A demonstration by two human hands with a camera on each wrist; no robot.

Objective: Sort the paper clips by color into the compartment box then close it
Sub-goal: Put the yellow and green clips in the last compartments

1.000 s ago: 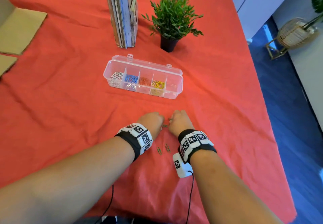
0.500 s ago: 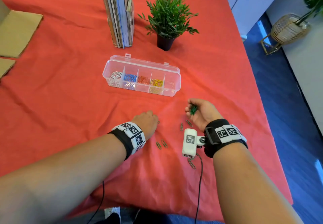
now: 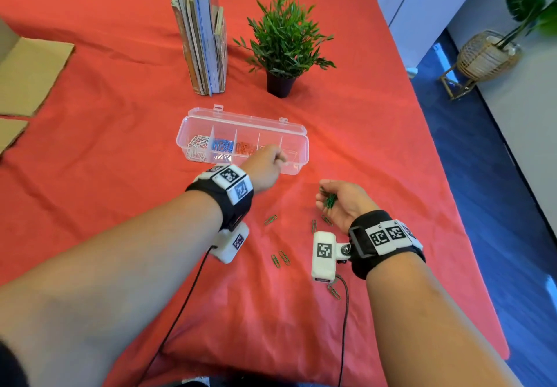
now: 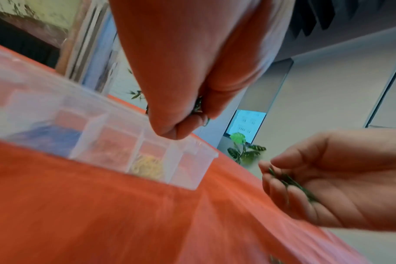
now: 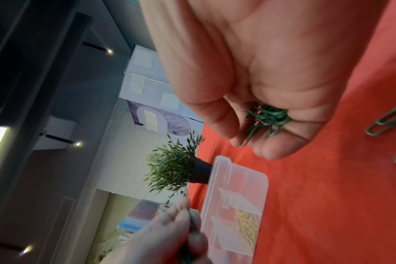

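Note:
A clear compartment box lies open on the red cloth, holding white, blue, red and yellow clips in separate compartments; its rightmost compartment looks bare. My left hand hovers over the box's right end, pinching green paper clips between thumb and fingers. My right hand is palm up to the right of the box, its fingers curled round a bunch of green clips. Several loose green clips lie on the cloth between my wrists.
Upright books and a small potted plant stand behind the box. Flat cardboard lies at the far left. The table's right edge drops to a blue floor.
My left hand has lifted off the cloth and moved forward over the box's right end with green clips. My right hand stays palm up with its bunch.

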